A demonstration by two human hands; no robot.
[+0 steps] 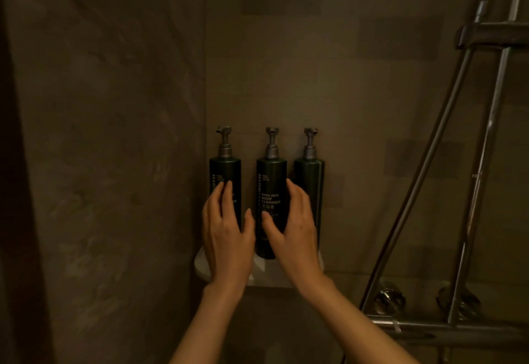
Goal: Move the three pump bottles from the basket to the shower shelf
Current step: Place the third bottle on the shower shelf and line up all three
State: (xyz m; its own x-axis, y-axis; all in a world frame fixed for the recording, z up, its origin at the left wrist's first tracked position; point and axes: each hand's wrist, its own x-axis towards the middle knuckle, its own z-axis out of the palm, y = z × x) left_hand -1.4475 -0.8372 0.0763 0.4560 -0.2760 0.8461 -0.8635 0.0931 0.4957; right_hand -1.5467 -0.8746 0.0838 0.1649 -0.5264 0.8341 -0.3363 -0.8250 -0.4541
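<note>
Standing upright on the white shelf [264, 276] — three cylindrical (dark, glossy) bottles [271, 192], hands [229, 237] spread.

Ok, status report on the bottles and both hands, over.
Left hand open on left pump bottle. Right hand open between middle body cleanser bottle and right bottle. All three upright on shower shelf. Nothing obstructing.

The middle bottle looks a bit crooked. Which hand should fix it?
Probably the right hand: its thumb and fingers already flank the middle bottle. The left hand is on the left bottle.
</note>
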